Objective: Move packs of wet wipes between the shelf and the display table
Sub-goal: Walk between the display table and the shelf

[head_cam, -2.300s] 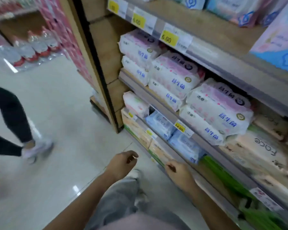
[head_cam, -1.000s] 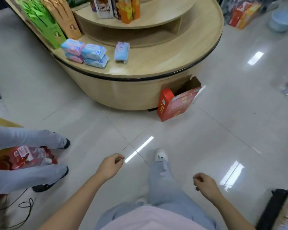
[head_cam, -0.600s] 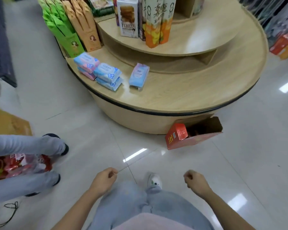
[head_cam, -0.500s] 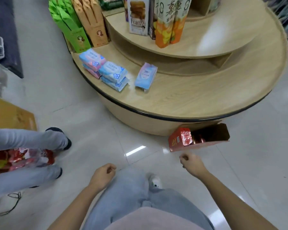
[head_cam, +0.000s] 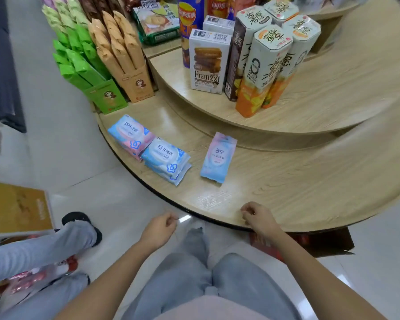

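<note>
Nearest, left hand [head_cam: 158, 229] loosely curled and empty over the floor, right hand [head_cam: 258, 217] likewise, above the black rim of the round wooden bench [head_cam: 286, 192]. Bare wood just ahead. Farther in, lone pink-and-blue wipes pack [head_cam: 218, 157] lying flat; left of it, stacked blue wipes packs [head_cam: 168, 160] touching stacked pink-blue wipes packs [head_cam: 131, 135]. Behind, raised tier with white biscuit box [head_cam: 207, 63]. Another person's legs [head_cam: 39, 248] crowding the floor left.

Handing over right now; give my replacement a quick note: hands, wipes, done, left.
Left hand: loosely curled, empty, above the floor.
Right hand: loosely curled, empty, over the front edge of the display table.
Wipes on its lower tier: pink-blue stack, blue stack beside it, single pack apart, rightward.
Done: no pack lifted.
Left: probably carry these to the shelf, out of view.
</note>
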Demonstrator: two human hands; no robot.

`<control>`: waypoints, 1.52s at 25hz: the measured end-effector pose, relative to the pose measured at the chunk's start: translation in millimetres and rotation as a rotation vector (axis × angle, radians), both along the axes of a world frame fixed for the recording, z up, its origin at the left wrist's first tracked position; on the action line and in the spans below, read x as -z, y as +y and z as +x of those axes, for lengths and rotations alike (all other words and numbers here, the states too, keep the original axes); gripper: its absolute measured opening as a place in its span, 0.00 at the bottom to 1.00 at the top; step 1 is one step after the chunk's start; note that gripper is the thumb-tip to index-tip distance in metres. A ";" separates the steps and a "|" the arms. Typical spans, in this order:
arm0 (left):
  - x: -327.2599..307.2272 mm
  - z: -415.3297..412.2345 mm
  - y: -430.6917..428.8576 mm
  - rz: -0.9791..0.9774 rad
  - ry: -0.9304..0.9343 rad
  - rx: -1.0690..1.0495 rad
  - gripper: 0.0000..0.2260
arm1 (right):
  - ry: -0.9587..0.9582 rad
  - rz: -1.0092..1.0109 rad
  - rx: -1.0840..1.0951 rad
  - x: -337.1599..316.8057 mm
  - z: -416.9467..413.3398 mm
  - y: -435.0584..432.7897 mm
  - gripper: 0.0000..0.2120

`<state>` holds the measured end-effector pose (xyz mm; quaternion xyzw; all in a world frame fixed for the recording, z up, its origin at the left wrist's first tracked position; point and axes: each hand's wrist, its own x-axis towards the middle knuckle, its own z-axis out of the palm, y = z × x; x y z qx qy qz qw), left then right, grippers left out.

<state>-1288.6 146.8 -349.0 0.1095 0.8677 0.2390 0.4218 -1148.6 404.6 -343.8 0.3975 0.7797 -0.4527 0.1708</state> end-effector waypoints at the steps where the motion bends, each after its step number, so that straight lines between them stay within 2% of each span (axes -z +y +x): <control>1: -3.3 -19.5 19.6 0.034 0.016 0.028 0.08 | -0.004 -0.014 0.029 0.1 -14.0 5.0 0.08; 8: -0.8 -93.0 155.8 0.167 0.116 0.099 0.13 | 0.021 -0.130 0.313 10.5 -86.7 43.4 0.08; 10: 11.7 -100.9 183.9 0.152 0.171 0.108 0.20 | 0.021 -0.158 0.354 16.7 -104.5 51.9 0.12; 15: 36.2 -110.9 218.8 0.050 0.031 -0.053 0.37 | 0.048 -0.387 0.566 29.1 -145.7 56.0 0.19; 17: 38.8 -110.5 222.8 0.007 0.013 -0.046 0.35 | 0.058 -0.523 0.643 35.9 -153.3 54.4 0.24; 18: 37.9 -109.3 223.2 -0.012 -0.003 -0.052 0.32 | 0.061 -0.588 0.685 37.0 -154.8 54.4 0.22; 20: 37.7 -107.5 218.7 0.004 -0.062 -0.121 0.31 | 0.074 -0.666 0.727 34.8 -153.6 57.2 0.09; 21: 37.0 -106.1 214.9 0.041 -0.099 -0.177 0.32 | 0.079 -0.687 0.729 33.1 -150.1 58.8 0.06; 23: 32.1 -103.6 206.4 0.123 -0.197 -0.327 0.34 | 0.112 -0.736 0.712 29.5 -142.3 63.8 0.08; 26: 12.7 -89.1 201.9 0.287 -0.332 -0.506 0.23 | 0.216 -0.818 0.636 19.5 -125.7 69.2 0.11; 28: -4.3 -79.0 200.4 0.353 -0.337 -0.533 0.23 | 0.257 -0.796 0.633 7.5 -115.5 68.9 0.13; 32: -32.2 -68.5 189.6 0.485 -0.333 -0.574 0.18 | 0.321 -0.600 0.756 -16.9 -92.0 71.7 0.15; 36: -54.1 -64.5 178.6 0.551 -0.343 -0.435 0.12 | 0.374 -0.512 0.826 -43.7 -61.0 67.1 0.16; 38: -61.9 -65.7 176.7 0.537 -0.323 -0.283 0.12 | 0.430 -0.470 0.892 -58.6 -42.4 53.9 0.16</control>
